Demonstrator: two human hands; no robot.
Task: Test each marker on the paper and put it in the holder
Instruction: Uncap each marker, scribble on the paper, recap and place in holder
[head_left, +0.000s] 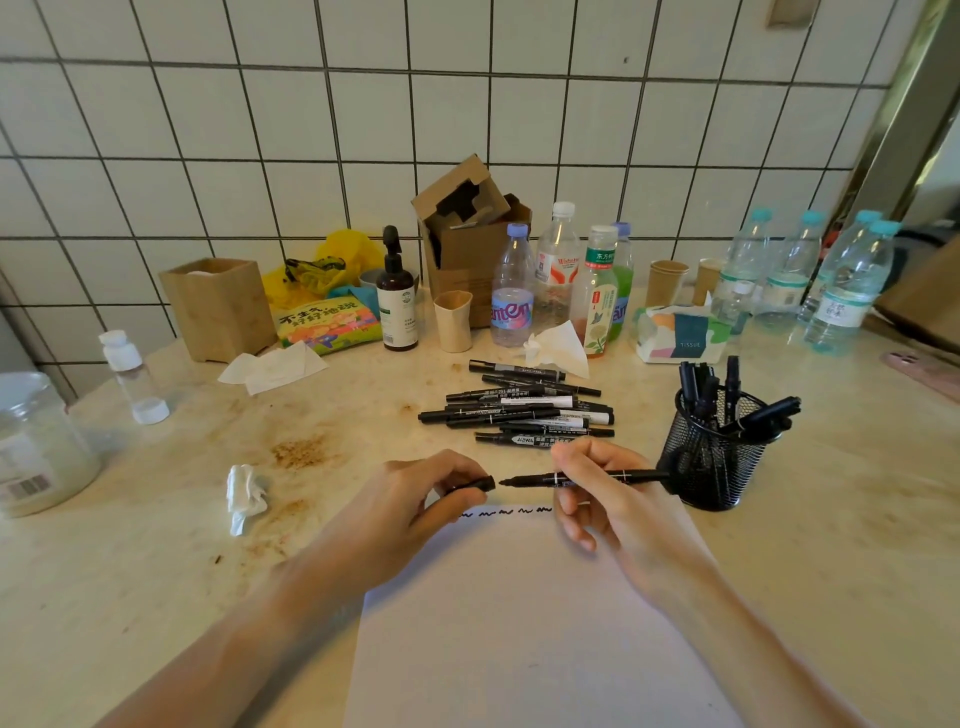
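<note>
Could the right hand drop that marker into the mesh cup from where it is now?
Probably yes. The right hand grips the marker just beside the mesh cup, with nothing between them. But the cap is off, pinched in the left hand.

Obs., head view. White paper sheet (524, 623): lower edge cut off by frame bottom; upper corners covered by both hands. Row of black squiggle marks (511, 512) partly hidden behind the fingers (571, 525) of the right hand.

Black marker cap (474, 485): only its open end shows; the rest sits inside the left hand (415, 499).

Black uncapped marker (582, 478): mid-barrel covered by right hand (608, 499); label print too small to read.

Black mesh holder (719, 457): marker lower halves obscured by mesh; count uncertain.

Pile of black markers (524, 410): overlapping, exact number indeterminate.

Clear glass jar (36, 441): cut off by left frame edge.

Both forearms run out of frame at the bottom.
</note>
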